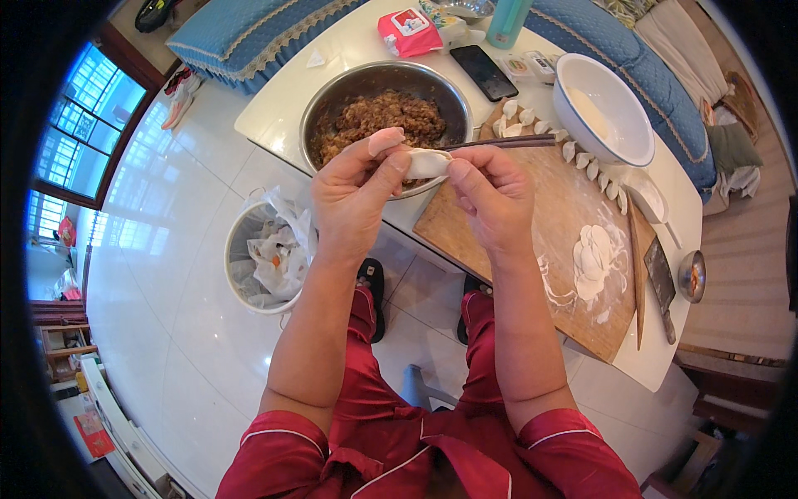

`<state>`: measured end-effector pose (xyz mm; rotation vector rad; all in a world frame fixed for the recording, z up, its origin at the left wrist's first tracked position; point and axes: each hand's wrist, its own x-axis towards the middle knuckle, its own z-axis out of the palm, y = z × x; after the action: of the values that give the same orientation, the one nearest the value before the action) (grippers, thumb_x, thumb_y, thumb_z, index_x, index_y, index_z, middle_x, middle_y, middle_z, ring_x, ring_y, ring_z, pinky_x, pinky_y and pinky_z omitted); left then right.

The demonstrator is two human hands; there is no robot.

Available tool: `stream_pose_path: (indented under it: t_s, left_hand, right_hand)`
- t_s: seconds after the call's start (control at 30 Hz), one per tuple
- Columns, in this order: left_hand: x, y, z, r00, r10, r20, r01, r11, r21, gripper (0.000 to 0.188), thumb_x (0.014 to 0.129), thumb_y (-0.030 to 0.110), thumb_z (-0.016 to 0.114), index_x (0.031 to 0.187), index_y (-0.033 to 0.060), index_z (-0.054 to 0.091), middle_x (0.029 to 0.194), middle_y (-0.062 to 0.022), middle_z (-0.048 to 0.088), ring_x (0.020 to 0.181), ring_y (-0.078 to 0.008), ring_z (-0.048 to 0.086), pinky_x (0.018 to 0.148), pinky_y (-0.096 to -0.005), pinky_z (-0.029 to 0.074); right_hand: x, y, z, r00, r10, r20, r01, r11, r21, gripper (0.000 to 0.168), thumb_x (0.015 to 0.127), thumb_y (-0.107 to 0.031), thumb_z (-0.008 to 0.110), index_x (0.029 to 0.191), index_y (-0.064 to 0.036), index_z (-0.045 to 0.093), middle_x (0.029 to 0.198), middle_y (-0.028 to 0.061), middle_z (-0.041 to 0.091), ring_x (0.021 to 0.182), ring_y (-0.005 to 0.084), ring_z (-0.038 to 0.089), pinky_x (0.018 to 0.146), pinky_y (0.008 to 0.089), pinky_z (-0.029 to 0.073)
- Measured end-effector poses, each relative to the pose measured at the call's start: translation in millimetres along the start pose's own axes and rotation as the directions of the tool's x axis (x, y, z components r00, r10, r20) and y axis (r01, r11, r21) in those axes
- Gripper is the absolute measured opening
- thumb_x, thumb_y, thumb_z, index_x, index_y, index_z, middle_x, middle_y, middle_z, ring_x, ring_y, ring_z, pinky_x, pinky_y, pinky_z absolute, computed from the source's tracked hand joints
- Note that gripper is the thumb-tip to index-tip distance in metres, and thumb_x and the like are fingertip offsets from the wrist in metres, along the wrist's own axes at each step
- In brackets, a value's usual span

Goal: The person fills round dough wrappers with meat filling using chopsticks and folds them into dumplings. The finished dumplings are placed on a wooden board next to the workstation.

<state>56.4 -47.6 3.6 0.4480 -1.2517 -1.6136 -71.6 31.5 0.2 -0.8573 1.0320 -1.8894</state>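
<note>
Both hands pinch a white dumpling [429,164] in front of the steel bowl's near rim. My left hand [358,193] grips its left end, and a pale pinkish covering wraps one of that hand's fingertips. Thumb and fingers of my right hand [495,193] press the dumpling's right end. Brown minced filling [393,118] lies in the stainless steel bowl [310,118] behind. Dark chopsticks [523,141] show beyond my right hand; their left part is hidden. On the floured wooden board [499,231] lies an overlapping pile of round dough wrappers [591,259].
Finished dumplings [583,160] line the board's far edge by a white enamel basin [645,140] holding dough. Rightward lie a rolling pin [637,280], a cleaver [659,280] and a small metal bowl [692,277]. A phone [484,72] rests behind. A lined bin [235,274] stands on the floor.
</note>
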Motion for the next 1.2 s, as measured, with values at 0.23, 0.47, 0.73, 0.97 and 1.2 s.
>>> stream_pose_path:
  t_s: [0.23, 0.47, 0.73, 0.97, 1.2]
  left_hand:
    - [-2, 1, 2, 1.0, -0.009, -0.005, 0.009, 0.996, 0.085, 0.022, 0.079, 0.003, 0.061, 0.1, 0.0013, 0.06, 0.084, -0.0016, 0.06, 0.071, -0.005, 0.053, 0.058, -0.017, 0.042]
    - [-2, 2, -2, 1.0, -0.024, 0.007, 0.023, 0.995, 0.093, 0.022, 0.078, 0.002, 0.061, 0.1, 0.0011, 0.06, 0.088, -0.0025, 0.06, 0.074, -0.0058, 0.054, 0.062, -0.0179, 0.045]
    - [-2, 4, 2, 0.998, -0.013, 0.053, 0.004, 0.988, 0.155, 0.021, 0.078, 0.0, 0.06, 0.099, -0.0007, 0.06, 0.091, -0.0047, 0.06, 0.081, -0.009, 0.056, 0.071, -0.0204, 0.047]
    - [-2, 2, 0, 0.999, -0.012, 0.053, 0.001, 0.98, 0.2, 0.02, 0.078, 0.0, 0.06, 0.098, -0.0013, 0.06, 0.091, -0.0049, 0.06, 0.081, -0.0085, 0.056, 0.071, -0.02, 0.047]
    - [-1, 2, -3, 0.997, 0.0, 0.073, -0.016, 0.975, 0.221, 0.021, 0.077, 0.0, 0.06, 0.098, -0.0004, 0.061, 0.09, -0.0047, 0.06, 0.079, -0.0087, 0.056, 0.07, -0.0206, 0.046]
  right_hand:
    - [-1, -1, 2, 0.998, -0.064, -0.013, 0.064, 0.996, -0.055, 0.005, 0.082, -0.006, 0.055, 0.084, -0.003, 0.057, 0.069, -0.0048, 0.052, 0.059, 0.0006, 0.042, 0.051, 0.0144, 0.033]
    - [-2, -8, 3, 0.999, 0.021, 0.038, -0.022, 0.999, 0.037, 0.016, 0.082, -0.006, 0.056, 0.096, -0.001, 0.058, 0.073, -0.0029, 0.055, 0.061, 0.0011, 0.045, 0.052, 0.0143, 0.035]
    - [0, -3, -1, 0.996, -0.094, 0.009, 0.092, 0.943, -0.32, 0.007, 0.083, -0.007, 0.055, 0.085, -0.001, 0.059, 0.066, -0.0053, 0.051, 0.058, 0.001, 0.043, 0.051, 0.0151, 0.034]
    - [2, 0, 0, 0.983, -0.183, 0.035, 0.177, 0.864, -0.47, 0.008, 0.082, -0.007, 0.054, 0.084, 0.0, 0.058, 0.066, -0.0024, 0.052, 0.058, 0.0025, 0.044, 0.052, 0.0169, 0.036]
    - [0, 0, 2, 0.986, -0.157, 0.055, 0.166, 0.898, -0.408, 0.009, 0.08, -0.007, 0.057, 0.086, 0.0, 0.06, 0.07, -0.0013, 0.055, 0.06, 0.0033, 0.047, 0.054, 0.0186, 0.039]
